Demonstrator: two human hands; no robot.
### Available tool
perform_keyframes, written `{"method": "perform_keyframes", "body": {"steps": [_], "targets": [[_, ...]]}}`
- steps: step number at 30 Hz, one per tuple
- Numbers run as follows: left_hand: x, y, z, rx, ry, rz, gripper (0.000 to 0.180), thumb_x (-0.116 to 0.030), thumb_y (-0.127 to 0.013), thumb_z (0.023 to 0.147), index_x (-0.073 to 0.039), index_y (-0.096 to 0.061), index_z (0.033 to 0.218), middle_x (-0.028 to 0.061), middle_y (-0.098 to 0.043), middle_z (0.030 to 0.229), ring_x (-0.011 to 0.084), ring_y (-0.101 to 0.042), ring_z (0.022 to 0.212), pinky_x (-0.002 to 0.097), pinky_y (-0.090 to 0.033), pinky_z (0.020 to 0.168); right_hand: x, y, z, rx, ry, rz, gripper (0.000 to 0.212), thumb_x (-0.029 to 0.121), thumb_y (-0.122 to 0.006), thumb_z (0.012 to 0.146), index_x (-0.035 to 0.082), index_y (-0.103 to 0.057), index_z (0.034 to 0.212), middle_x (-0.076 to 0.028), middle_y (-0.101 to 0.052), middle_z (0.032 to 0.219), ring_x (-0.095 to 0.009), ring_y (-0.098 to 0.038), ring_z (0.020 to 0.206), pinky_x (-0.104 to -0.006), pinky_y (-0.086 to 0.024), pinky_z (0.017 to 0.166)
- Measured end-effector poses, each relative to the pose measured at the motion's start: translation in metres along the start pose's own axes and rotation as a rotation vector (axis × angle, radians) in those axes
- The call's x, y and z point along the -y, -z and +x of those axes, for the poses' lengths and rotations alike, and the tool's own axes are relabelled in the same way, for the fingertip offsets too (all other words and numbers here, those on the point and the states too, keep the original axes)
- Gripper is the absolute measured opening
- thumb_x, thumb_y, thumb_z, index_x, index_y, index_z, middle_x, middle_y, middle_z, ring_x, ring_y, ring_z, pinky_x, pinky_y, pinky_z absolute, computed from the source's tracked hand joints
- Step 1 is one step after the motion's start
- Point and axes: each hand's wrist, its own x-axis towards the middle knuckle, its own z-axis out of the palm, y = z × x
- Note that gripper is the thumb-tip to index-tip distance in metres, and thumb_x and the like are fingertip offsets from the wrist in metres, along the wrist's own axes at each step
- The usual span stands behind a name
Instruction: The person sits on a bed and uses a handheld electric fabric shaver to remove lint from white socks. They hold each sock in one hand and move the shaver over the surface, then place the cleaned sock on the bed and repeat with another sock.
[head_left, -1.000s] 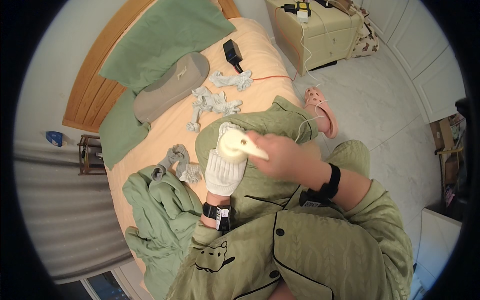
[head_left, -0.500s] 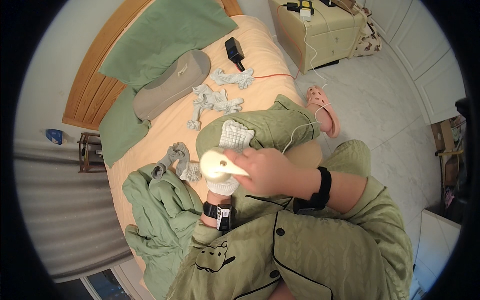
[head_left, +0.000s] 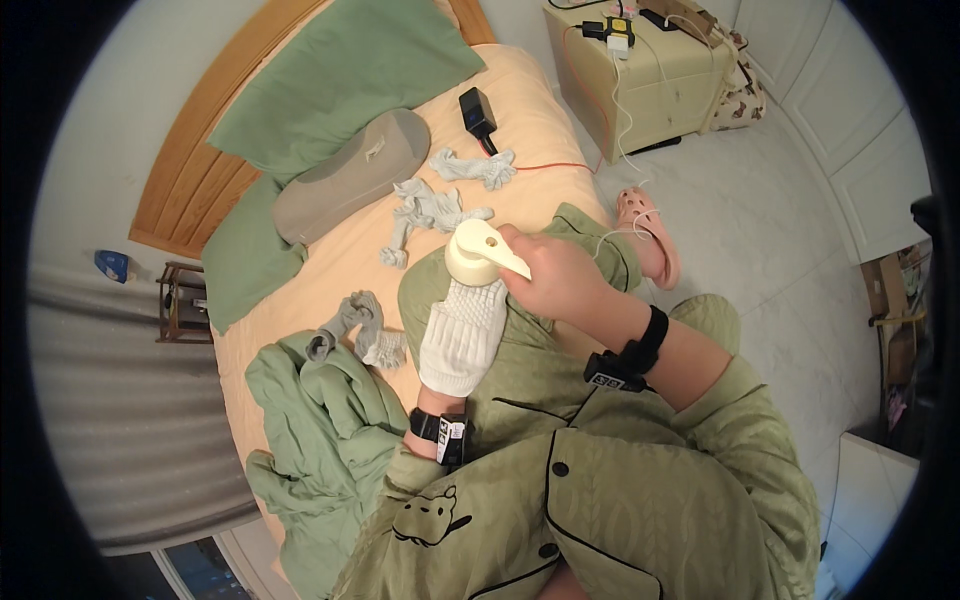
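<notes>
A white knitted sock (head_left: 462,345) is pulled over my left hand (head_left: 455,375) like a mitten, so the fingers are hidden. It rests over my green-trousered leg. My right hand (head_left: 560,275) is closed round the handle of a cream lint remover (head_left: 472,255), whose round head sits on the toe end of the sock. Dark straps with small boxes are on both wrists. Beyond the lint remover, pale grey socks (head_left: 428,212) lie on the peach bedsheet (head_left: 345,260). A darker grey sock (head_left: 350,318) lies left of the covered hand.
Green pillows (head_left: 340,90) and a grey-brown cushion (head_left: 355,175) are at the headboard. A black box-shaped device (head_left: 478,112) with a red cable lies on the bed. A white cable (head_left: 622,110) runs from the cream bedside cabinet (head_left: 640,85). A green blanket (head_left: 320,440) is bunched at left.
The lint remover in my right hand has moved away from me and slightly right, from near the sock's cuff to its toe end. The sock's middle is now uncovered.
</notes>
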Motion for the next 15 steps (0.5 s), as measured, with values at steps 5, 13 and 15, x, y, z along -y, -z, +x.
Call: {"method": "perform_keyframes", "body": {"steps": [5,13,15], "targets": [[-0.003,0.002,0.007,-0.120,-0.006,0.006,0.027,-0.012,-0.066,0.082,-0.004,-0.069,0.107,0.0153,-0.068,0.105,0.0317,-0.066,0.097,0.0497,-0.052,0.093,0.020,0.002,-0.020,0.105,0.008,0.051,0.048,0.023,-0.067,0.086,0.005,-0.056,0.129,-0.018,-0.065,0.086,-0.039,-0.065,0.075,-0.0469,-0.053,0.064],[-0.004,0.000,-0.001,-0.060,0.161,-0.276,0.027,-0.015,-0.067,0.083,-0.006,-0.068,0.109,0.0134,-0.069,0.105,0.0289,-0.067,0.096,0.0464,-0.054,0.091,0.058,0.001,-0.059,0.210,0.257,0.030,0.058,0.027,-0.068,0.086,0.006,-0.050,0.137,-0.012,-0.058,0.078,-0.031,-0.061,0.056,-0.0408,-0.049,0.049],[-0.004,-0.003,-0.007,-0.030,0.273,-0.502,0.028,-0.015,-0.067,0.083,-0.007,-0.068,0.110,0.0131,-0.069,0.105,0.0283,-0.067,0.096,0.0457,-0.054,0.090,0.058,0.004,-0.060,0.195,0.277,0.034,0.057,0.027,-0.068,0.086,0.006,-0.051,0.136,-0.010,-0.057,0.077,-0.030,-0.061,0.056,-0.0398,-0.049,0.049]]}}
